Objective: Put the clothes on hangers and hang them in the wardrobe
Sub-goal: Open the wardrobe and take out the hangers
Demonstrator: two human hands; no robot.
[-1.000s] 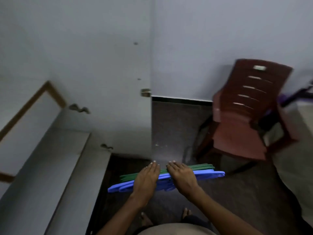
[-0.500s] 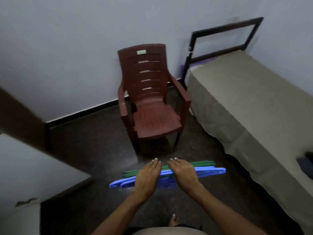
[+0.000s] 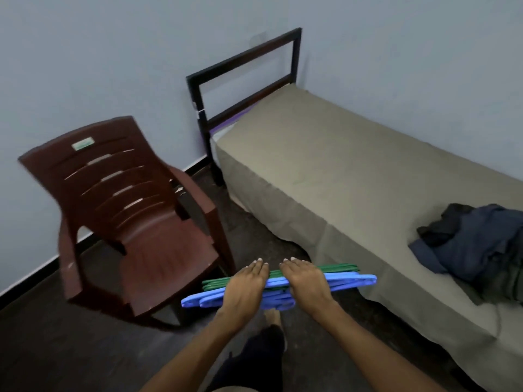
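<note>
Bedroom w/ pale blue walls (image 3: 99, 66): brown plastic chair (image 3: 135, 222) at left, bed (image 3: 339, 171) w/ olive sheet at right, dark clothes (image 3: 475, 241) heaped on it. Left hand (image 3: 244, 290) & right hand (image 3: 307, 284), side by side, lie palms-down on a stack of blue & green hangers (image 3: 278, 287) (grip underneath hidden) over the floor.

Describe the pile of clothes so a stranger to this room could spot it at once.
Start at the bed with the drab olive cover along the right wall, its dark metal frame at the far end. Follow the cover toward the near end, at the right edge of the view: the clothes lie crumpled there, a dark navy and black heap, the only thing on the bed.
</note>
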